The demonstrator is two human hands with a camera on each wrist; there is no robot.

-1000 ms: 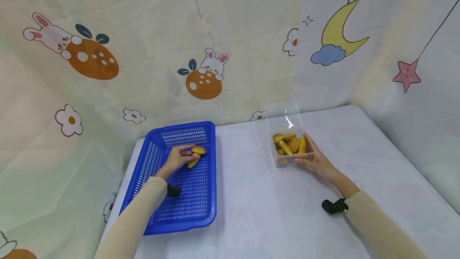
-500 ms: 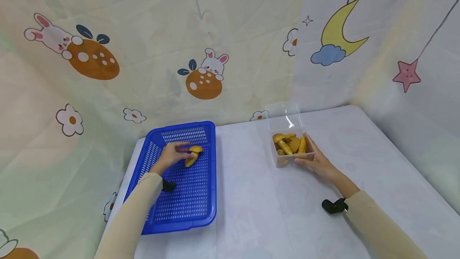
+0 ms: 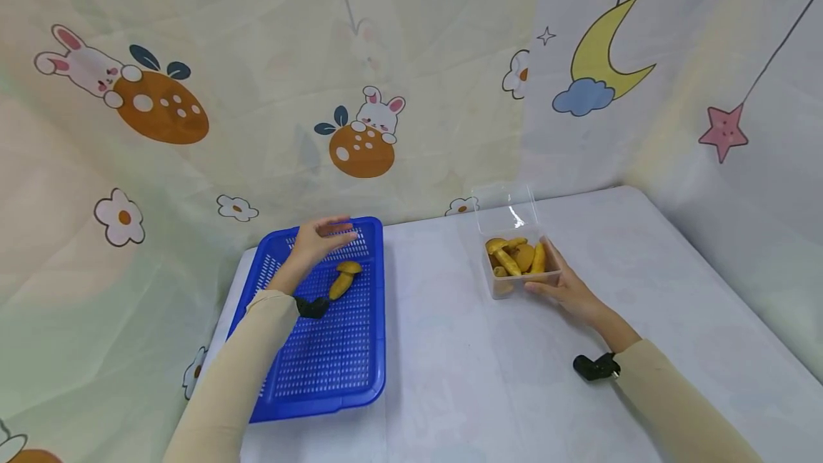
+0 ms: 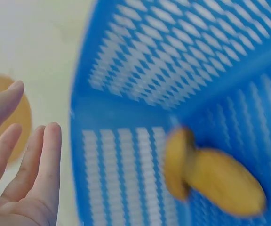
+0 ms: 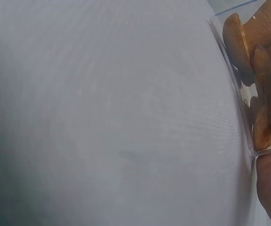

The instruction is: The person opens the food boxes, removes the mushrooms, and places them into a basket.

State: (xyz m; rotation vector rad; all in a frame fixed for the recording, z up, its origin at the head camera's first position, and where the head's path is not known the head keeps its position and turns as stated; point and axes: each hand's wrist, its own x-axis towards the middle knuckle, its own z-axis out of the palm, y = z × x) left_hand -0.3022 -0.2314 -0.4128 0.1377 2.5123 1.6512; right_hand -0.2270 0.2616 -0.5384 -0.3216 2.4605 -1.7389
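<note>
In the head view my left hand (image 3: 319, 240), fingers apart and holding nothing, hovers over the far part of a blue plastic basket (image 3: 380, 327). Below it a yellow-brown mushroom (image 3: 344, 280) lies alone on the basket floor. The left wrist view shows the spread fingers of that hand (image 4: 29, 183) to the left of the basket wall, apart from the mushroom (image 4: 225, 181). My right hand (image 3: 571, 293) grips the right front corner of a clear plastic box (image 3: 504, 287). Several similar mushrooms (image 3: 508, 261) fill that box; its lid stands raised behind.
Both containers stand on a white-covered table (image 3: 444, 349), basket left and box right. A patterned cloth (image 3: 444, 91) hangs behind the table and at its sides. Black wrist cameras sit on both cuffs, the right one (image 3: 596, 367) low over the table.
My left hand has let go of the mushroom, which now lies in the basket. The hand has moved up and away toward the basket's far end. The right hand keeps its hold on the box.
</note>
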